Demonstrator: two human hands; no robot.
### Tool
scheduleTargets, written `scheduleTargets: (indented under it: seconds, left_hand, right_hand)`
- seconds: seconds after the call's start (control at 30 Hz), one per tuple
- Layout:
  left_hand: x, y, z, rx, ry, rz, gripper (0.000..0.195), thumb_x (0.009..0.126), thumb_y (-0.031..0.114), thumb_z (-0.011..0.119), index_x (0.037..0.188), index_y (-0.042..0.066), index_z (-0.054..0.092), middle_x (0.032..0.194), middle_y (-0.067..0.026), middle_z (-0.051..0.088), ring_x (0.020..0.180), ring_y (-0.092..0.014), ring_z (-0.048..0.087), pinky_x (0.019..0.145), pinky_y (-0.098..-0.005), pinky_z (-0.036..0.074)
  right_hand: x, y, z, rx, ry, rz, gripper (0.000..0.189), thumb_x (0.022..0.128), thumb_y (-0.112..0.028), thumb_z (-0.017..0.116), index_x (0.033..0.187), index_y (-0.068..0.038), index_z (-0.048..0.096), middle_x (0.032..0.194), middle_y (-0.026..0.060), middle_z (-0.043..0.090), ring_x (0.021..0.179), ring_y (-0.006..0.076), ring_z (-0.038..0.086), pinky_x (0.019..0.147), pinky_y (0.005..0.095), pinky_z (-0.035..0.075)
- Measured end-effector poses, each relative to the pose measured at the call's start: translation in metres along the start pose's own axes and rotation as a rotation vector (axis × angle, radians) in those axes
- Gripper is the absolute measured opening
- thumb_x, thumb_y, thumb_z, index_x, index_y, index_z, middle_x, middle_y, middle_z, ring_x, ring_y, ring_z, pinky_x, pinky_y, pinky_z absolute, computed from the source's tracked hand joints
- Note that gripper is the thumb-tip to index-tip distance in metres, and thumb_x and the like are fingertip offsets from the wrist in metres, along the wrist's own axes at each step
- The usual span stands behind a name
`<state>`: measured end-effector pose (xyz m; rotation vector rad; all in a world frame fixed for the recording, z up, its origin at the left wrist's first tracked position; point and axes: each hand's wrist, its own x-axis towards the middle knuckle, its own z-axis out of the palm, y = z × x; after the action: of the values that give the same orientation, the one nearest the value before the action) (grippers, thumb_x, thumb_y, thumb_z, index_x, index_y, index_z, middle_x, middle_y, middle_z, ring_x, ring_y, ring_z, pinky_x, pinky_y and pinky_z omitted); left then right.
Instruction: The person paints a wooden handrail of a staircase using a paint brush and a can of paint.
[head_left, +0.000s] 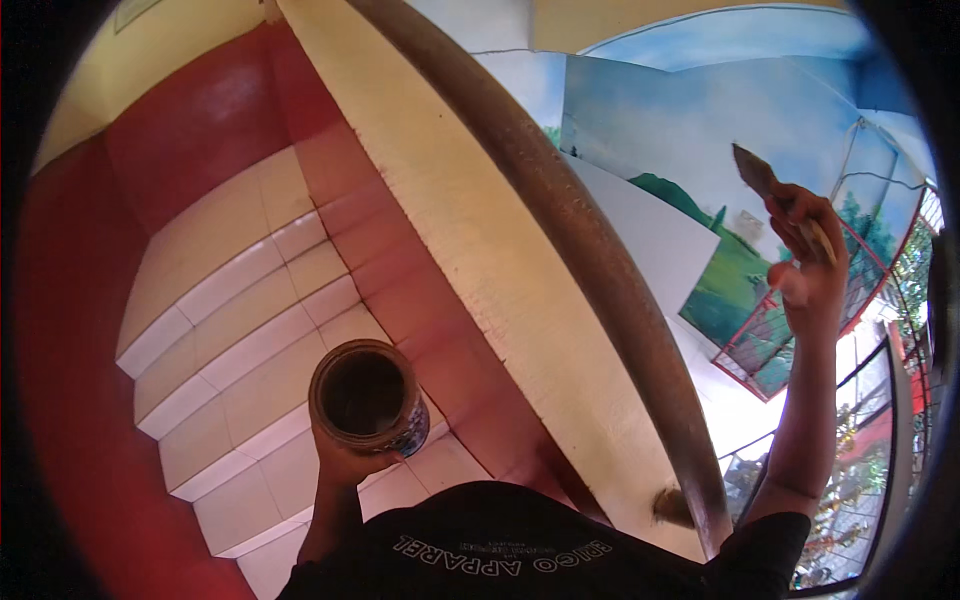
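Note:
In front of my chest, my left hand (349, 457) grips an open metal paint can (411, 427) from below and the side. Its rim and inner wall are coated dark brown; how much paint is inside is hard to tell. My right hand (810, 232) is raised at the right, fingers wrapped around the handle of a flat paintbrush (754, 169). The brush's dark bristles point up and to the left, apart from any surface. Between my two hands runs a thick brown handrail (592, 217), shiny in places, along a cream-coloured low wall (465, 202).
Tiled stairs (247, 397) rise at the left, bordered by a red wall (67, 322) and a red skirting band (420, 330). A rail bracket (673, 507) juts near my right side. Beyond stand a landscape mural (637, 112) and a red-framed metal grille (765, 360).

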<state>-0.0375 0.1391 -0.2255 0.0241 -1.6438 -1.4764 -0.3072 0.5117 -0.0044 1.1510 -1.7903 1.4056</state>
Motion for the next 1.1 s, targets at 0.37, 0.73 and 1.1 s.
scheduleTargets:
  seconds: [0.37, 0.73, 1.1]
  left_hand:
    - [0.029, 0.029, 0.015, -0.049, -0.369, 0.085, 0.116, 0.05, 0.023, 0.094, 0.139, -0.002, 0.024, 0.133, -0.0178, 0.044, 0.123, -0.027, 0.048, 0.103, -0.0404, 0.04]
    - [-0.005, 0.024, -0.037, 0.013, -0.34, 0.145, 0.115, 0.049, 0.035, 0.094, 0.137, -0.004, 0.029, 0.128, -0.0211, 0.049, 0.119, -0.035, 0.05, 0.098, -0.0442, 0.041]
    - [-0.034, 0.02, -0.083, 0.085, -0.171, 0.308, 0.109, 0.053, 0.043, 0.091, 0.134, -0.003, 0.034, 0.128, -0.0254, 0.048, 0.116, -0.038, 0.051, 0.095, -0.0463, 0.042]
  right_hand:
    - [-0.066, -0.117, 0.036, -0.291, 0.207, -0.153, 0.088, 0.045, -0.058, 0.084, 0.103, -0.005, 0.046, 0.12, 0.0166, 0.055, 0.113, 0.0305, 0.056, 0.1, 0.0434, 0.045]
    - [-0.117, -0.206, 0.173, -0.376, 0.157, -0.078, 0.088, 0.048, -0.07, 0.074, 0.105, -0.007, 0.048, 0.114, 0.0118, 0.052, 0.106, 0.0256, 0.055, 0.09, 0.0428, 0.048]
    - [-0.157, -0.233, 0.252, -0.171, -0.162, 0.206, 0.085, 0.048, -0.047, 0.087, 0.108, -0.006, 0.042, 0.122, 0.0148, 0.049, 0.117, 0.0281, 0.05, 0.097, 0.0398, 0.042]
